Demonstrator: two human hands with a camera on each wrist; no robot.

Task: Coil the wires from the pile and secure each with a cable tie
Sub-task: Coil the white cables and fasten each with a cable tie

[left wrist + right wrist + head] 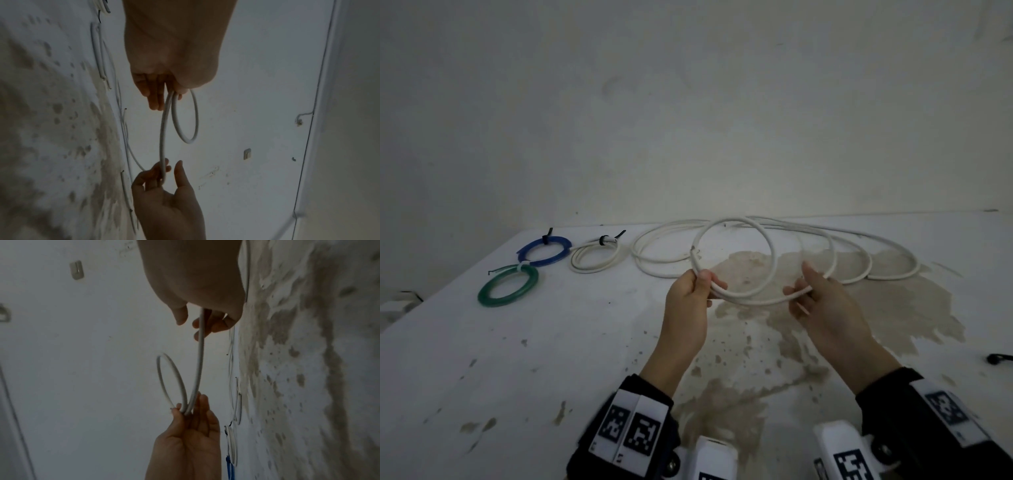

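Note:
A long white wire point(770, 255) forms one raised loop between my hands, and its remaining length point(876, 270) trails in loose curves on the table to the right. My left hand point(703, 279) pinches the loop where the wire crosses itself, near its free end. My right hand point(803, 291) holds the strand lower right, fingers curled under it, thumb apart. In the left wrist view the left hand point(164, 92) grips the white wire point(162, 138), which runs down to the right hand point(164, 173). The right wrist view shows the same wire point(198, 366) between the right hand point(203, 322) and the left hand point(188, 408).
At the back left of the stained white table point(517, 359) lie three tied coils: blue point(544, 251), white point(594, 257) and green point(508, 286). Another loose white wire point(654, 253) lies behind my left hand. A small black object point(998, 358) sits at the right edge. A wall stands close behind.

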